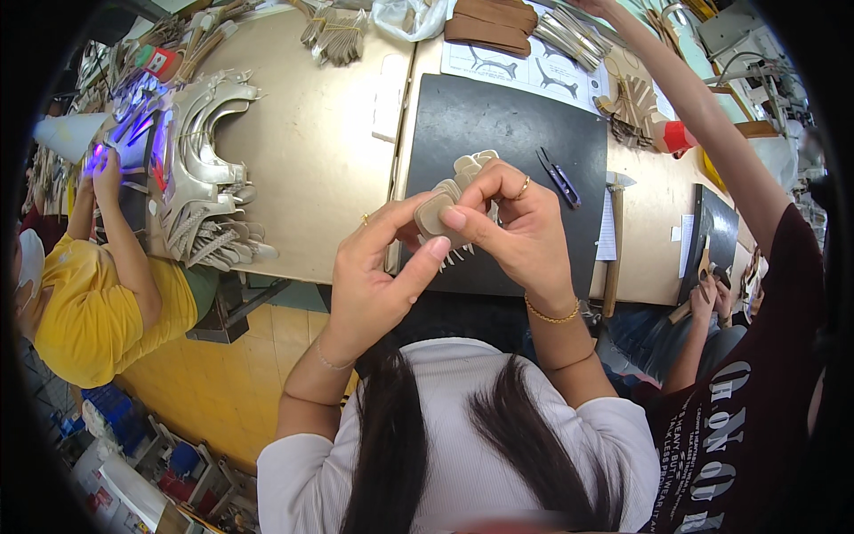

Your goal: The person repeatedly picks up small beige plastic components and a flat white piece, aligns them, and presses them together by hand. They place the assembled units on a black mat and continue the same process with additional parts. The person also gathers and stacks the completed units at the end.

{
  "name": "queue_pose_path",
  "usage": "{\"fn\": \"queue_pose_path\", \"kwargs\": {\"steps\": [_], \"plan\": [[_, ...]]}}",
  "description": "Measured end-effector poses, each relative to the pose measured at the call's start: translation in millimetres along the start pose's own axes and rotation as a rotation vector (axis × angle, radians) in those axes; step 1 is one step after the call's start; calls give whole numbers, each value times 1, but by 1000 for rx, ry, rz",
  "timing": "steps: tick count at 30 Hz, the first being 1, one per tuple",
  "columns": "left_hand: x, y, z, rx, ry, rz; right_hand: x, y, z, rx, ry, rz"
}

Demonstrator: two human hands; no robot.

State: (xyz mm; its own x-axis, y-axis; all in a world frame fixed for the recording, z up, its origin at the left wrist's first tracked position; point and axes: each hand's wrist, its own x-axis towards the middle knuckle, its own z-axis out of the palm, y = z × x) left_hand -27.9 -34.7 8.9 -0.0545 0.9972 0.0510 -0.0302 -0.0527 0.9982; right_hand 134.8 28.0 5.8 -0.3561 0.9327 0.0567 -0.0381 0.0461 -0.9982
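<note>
Above the black work mat (569, 249), my left hand (378, 267) and my right hand (525, 236) meet on a small rounded taupe shoe-upper piece (433, 214). The left thumb and fingers pinch its near side. My right thumb presses its right edge, with the fingers curled behind. More pale rounded pieces (471, 163) show just beyond my fingers; whether they are held too or lie on the mat, I cannot tell. Small pale strips show below the right fingers, mostly hidden. Dark-handled thread snips (562, 181) lie on the mat, right of my right hand.
A wooden-handled hammer (613, 258) lies along the mat's right edge. Brown strips (489, 25) and a printed sheet (534, 69) are at the back. Pale curved pieces (200, 169) pile up left. A co-worker in yellow (116, 303) sits left; another's arm (712, 133) reaches across right.
</note>
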Motion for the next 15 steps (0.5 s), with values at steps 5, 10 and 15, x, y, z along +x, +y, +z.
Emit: {"fn": "queue_pose_path", "kwargs": {"steps": [5,10,15], "plan": [[-2,0,2,-84,44,-86,-1,4,1,31,5,12],[2,-1,3,-21,67,-57,1,6,3,35,5,22],[0,3,0,62,6,-141,-2,0,0,-5,-19,-32]]}}
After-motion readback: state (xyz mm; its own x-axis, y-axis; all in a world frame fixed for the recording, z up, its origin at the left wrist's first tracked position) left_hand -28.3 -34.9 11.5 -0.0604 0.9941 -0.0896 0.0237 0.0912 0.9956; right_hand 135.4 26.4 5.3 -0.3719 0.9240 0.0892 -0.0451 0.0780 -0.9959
